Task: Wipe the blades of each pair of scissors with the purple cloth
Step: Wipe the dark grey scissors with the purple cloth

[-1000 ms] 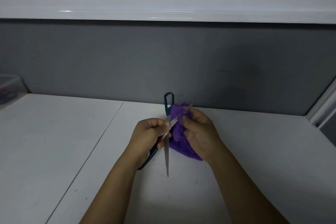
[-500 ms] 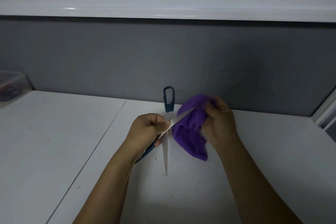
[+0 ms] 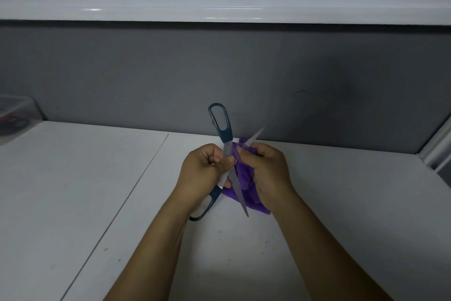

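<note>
White table [image 3: 73, 178], grey wall behind. Just above it we've got the scissors [image 3: 227, 148] spread in an X. Our left hand [image 3: 202, 171] grips the pivot. One blade points back at us, the other up-right through the purple cloth [image 3: 246, 183] pinched by our right hand [image 3: 266, 169].

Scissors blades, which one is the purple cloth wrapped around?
The upper blade, pointing up-right, its tip poking out past the right hand gripping the purple cloth around it; the lower blade points down, bare.
</note>
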